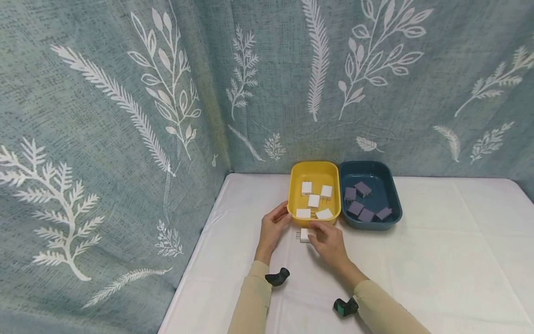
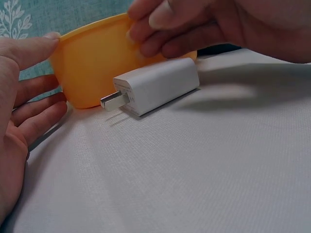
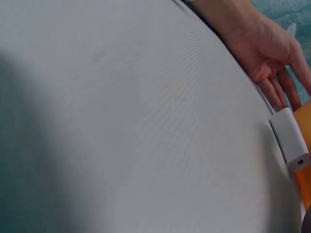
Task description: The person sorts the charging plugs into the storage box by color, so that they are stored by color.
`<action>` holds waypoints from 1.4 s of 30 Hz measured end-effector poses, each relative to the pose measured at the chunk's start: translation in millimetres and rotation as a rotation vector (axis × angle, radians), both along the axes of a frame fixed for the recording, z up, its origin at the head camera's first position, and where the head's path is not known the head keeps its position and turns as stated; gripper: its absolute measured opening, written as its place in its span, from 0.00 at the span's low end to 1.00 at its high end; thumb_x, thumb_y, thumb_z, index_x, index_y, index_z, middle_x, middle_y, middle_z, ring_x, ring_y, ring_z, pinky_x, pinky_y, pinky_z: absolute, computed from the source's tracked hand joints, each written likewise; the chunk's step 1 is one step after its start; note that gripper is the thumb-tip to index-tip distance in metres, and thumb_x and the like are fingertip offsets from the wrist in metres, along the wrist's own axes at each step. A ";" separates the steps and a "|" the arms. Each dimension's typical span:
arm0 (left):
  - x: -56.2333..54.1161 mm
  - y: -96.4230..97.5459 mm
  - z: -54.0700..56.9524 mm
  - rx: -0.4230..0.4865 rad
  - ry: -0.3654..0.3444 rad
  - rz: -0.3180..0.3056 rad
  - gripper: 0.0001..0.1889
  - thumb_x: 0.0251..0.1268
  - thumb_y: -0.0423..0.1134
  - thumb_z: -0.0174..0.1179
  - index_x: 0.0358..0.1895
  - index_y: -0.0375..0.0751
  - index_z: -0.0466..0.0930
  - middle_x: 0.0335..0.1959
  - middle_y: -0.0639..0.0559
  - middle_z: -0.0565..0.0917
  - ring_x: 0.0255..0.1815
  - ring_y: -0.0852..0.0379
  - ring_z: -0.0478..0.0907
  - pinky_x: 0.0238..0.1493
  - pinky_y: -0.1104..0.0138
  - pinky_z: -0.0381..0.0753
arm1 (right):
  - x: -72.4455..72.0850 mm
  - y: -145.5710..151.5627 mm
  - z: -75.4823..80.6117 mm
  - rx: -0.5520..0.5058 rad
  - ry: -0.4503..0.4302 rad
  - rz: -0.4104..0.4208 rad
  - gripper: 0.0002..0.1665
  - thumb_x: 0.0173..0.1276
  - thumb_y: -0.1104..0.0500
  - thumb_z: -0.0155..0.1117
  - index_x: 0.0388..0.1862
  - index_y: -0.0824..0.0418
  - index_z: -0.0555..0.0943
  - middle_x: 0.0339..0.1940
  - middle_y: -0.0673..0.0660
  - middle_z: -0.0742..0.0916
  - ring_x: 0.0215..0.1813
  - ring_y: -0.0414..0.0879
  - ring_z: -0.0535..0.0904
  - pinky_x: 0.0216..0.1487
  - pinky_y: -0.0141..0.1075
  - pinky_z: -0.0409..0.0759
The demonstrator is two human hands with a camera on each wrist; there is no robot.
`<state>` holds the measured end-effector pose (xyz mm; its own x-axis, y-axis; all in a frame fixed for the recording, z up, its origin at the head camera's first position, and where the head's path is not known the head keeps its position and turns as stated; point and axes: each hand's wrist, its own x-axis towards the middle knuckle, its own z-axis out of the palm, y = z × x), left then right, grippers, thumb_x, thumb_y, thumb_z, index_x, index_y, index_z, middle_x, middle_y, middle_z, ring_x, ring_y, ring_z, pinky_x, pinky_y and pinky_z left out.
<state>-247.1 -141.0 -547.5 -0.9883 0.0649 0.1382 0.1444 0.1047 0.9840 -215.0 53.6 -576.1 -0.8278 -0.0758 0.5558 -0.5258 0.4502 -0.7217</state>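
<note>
A white plug-in charger (image 1: 305, 235) lies on its side on the table in front of a yellow bin (image 1: 314, 168), its metal prongs pointing left. My left hand (image 1: 271, 232) is at the bin's near left corner, fingertips touching the rim and wall. Just over the charger is my right hand (image 1: 331, 243), fingers loosely bent near the bin's front wall. In the left wrist view, a gap shows between the right hand's fingers and the charger (image 2: 158, 86). Several more white chargers (image 1: 314, 201) lie inside the yellow bin.
A dark blue bin (image 1: 367, 168) stands against the yellow bin's right side, with several purple chargers (image 1: 356, 208) in it. White cloth (image 1: 454, 241) covers the table. Behind and to the left hangs a blue-green curtain (image 1: 267, 83) with white leaf prints.
</note>
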 end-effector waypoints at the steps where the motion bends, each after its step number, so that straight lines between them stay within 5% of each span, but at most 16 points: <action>1: -0.1 -0.2 0.0 -0.004 -0.001 0.000 0.25 0.66 0.35 0.62 0.66 0.36 0.72 0.61 0.35 0.79 0.63 0.42 0.78 0.58 0.73 0.79 | -0.2 0.3 -1.2 0.019 -0.003 -0.002 0.17 0.48 0.68 0.74 0.41 0.63 0.85 0.39 0.56 0.90 0.43 0.49 0.85 0.49 0.36 0.83; 19: -2.0 0.4 -1.2 0.027 0.019 -0.007 0.26 0.66 0.32 0.62 0.66 0.31 0.71 0.60 0.31 0.78 0.62 0.38 0.76 0.55 0.78 0.79 | 1.4 4.3 -5.9 0.119 -0.030 -0.018 0.23 0.44 0.68 0.75 0.44 0.66 0.84 0.42 0.59 0.89 0.48 0.53 0.85 0.53 0.46 0.82; 30: -1.2 0.2 -1.6 0.005 0.005 -0.007 0.26 0.66 0.34 0.61 0.67 0.33 0.71 0.61 0.32 0.78 0.63 0.39 0.77 0.56 0.77 0.79 | 0.7 7.6 -3.2 0.169 -0.227 -0.014 0.26 0.45 0.66 0.76 0.48 0.64 0.85 0.46 0.59 0.89 0.53 0.53 0.84 0.58 0.47 0.80; 42: -2.2 0.4 -1.9 0.019 -0.006 -0.009 0.26 0.66 0.33 0.62 0.66 0.33 0.71 0.61 0.32 0.78 0.63 0.40 0.77 0.56 0.77 0.79 | 0.8 8.3 -1.2 0.191 -0.278 -0.002 0.27 0.46 0.67 0.76 0.49 0.62 0.84 0.48 0.58 0.88 0.55 0.54 0.83 0.60 0.48 0.79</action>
